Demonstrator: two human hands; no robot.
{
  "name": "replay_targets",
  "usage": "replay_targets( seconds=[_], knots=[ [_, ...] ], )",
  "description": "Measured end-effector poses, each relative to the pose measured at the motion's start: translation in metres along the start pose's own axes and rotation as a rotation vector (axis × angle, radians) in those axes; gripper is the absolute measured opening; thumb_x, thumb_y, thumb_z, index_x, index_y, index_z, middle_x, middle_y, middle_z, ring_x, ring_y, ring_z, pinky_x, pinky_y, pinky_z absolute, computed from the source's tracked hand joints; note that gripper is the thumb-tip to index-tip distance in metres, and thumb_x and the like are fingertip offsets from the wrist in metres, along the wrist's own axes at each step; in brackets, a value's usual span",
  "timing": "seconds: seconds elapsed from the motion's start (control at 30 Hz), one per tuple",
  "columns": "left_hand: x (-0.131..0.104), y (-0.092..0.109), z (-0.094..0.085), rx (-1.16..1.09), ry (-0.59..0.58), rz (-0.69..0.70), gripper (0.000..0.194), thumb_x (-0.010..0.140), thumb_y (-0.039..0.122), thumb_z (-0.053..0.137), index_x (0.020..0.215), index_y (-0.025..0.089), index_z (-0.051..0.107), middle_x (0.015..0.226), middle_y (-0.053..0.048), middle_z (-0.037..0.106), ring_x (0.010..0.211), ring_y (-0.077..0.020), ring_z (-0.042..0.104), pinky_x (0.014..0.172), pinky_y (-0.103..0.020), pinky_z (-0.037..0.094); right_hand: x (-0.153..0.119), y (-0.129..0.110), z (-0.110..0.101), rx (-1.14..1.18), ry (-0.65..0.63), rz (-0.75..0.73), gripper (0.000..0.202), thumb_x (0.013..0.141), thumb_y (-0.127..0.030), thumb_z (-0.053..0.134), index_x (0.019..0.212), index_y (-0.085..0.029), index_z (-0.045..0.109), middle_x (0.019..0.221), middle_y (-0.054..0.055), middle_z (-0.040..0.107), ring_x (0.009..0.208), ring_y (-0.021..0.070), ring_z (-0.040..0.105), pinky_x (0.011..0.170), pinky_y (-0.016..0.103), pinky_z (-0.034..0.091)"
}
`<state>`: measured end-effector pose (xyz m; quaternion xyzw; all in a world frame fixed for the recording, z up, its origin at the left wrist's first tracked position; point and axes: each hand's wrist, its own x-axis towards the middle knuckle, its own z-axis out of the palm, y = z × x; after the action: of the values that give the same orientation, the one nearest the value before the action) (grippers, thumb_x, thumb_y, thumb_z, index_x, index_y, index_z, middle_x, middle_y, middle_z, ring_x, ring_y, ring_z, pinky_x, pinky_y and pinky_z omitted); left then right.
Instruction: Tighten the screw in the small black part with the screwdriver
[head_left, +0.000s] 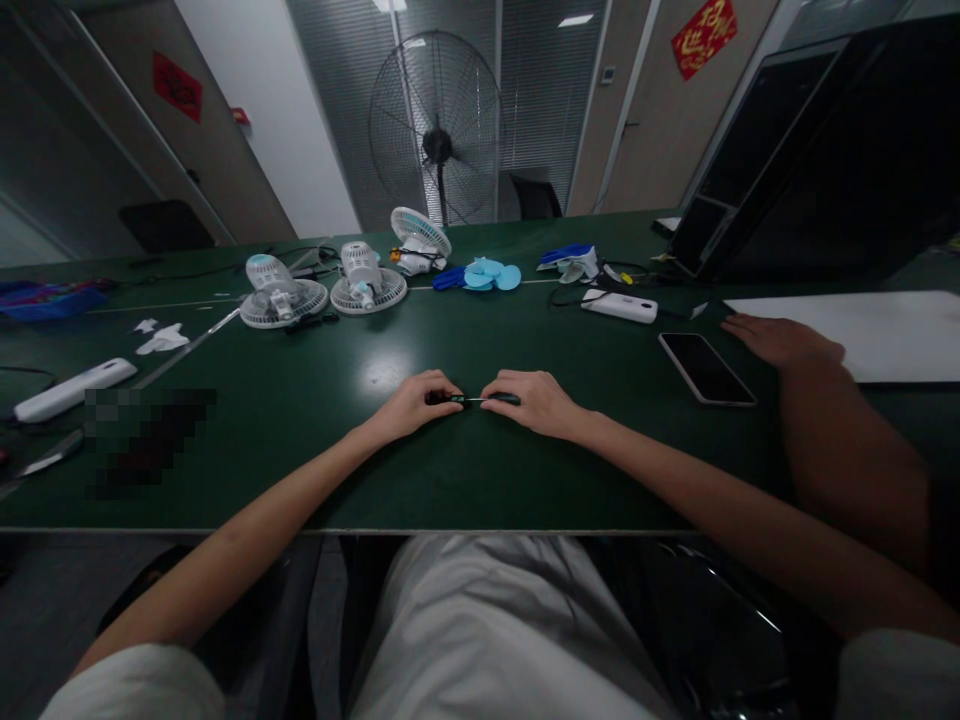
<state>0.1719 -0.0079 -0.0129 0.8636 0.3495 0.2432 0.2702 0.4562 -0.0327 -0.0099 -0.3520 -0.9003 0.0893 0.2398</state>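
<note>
Near the middle of the green table (pixel 480 480), my left hand (pixel 420 402) is closed around the dark handle of a small screwdriver (pixel 475 399). Its thin metal shaft points right. My right hand (pixel 531 402) pinches a small dark piece (pixel 510 398) at the other end of the shaft. Both hands rest low over the tabletop, a short gap apart. Whether the dark piece is a cap or part of the tool is too small to tell.
Small white fans (pixel 369 290) and light blue blades (pixel 491 275) lie at the back. A phone (pixel 706 369), a white device (pixel 619 306) and another person's arm (pixel 847 420) are on the right. At left lies a white power strip (pixel 75 390).
</note>
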Motion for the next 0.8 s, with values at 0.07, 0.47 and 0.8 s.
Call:
replay_targets(
  seconds=[0.07, 0.47, 0.8],
  knots=[
    [-0.0001, 0.0003, -0.0001, 0.0, -0.003, 0.002, 0.023, 0.094, 0.039, 0.071, 0.107, 0.021, 0.078, 0.1, -0.005, 0.068, 0.091, -0.0194, 0.062, 0.081, -0.032, 0.049, 0.0002, -0.0011, -0.0002, -0.001, -0.002, -0.006, 0.03, 0.107, -0.047, 0.056, 0.117, -0.024, 0.074, 0.108, 0.005, 0.073, 0.09, 0.0194, 0.068, 0.07, 0.029, 0.043],
    [0.0015, 0.0013, -0.0014, 0.003, -0.028, 0.019, 0.025, 0.094, 0.041, 0.071, 0.11, 0.022, 0.078, 0.105, -0.006, 0.069, 0.096, -0.021, 0.064, 0.082, -0.032, 0.05, 0.0094, -0.0012, -0.0027, 0.289, 0.196, 0.023, 0.025, 0.105, -0.039, 0.06, 0.116, -0.022, 0.074, 0.109, 0.006, 0.074, 0.098, 0.0201, 0.069, 0.087, 0.034, 0.051],
    [-0.0008, 0.0076, -0.003, 0.02, -0.03, 0.007, 0.025, 0.096, 0.04, 0.069, 0.111, 0.023, 0.078, 0.104, -0.005, 0.068, 0.094, -0.0198, 0.064, 0.082, -0.032, 0.05, 0.004, 0.0055, -0.0003, 0.168, 0.1, 0.026, 0.024, 0.104, -0.04, 0.061, 0.114, -0.022, 0.076, 0.109, 0.005, 0.075, 0.096, 0.0207, 0.07, 0.084, 0.034, 0.051]
  ],
)
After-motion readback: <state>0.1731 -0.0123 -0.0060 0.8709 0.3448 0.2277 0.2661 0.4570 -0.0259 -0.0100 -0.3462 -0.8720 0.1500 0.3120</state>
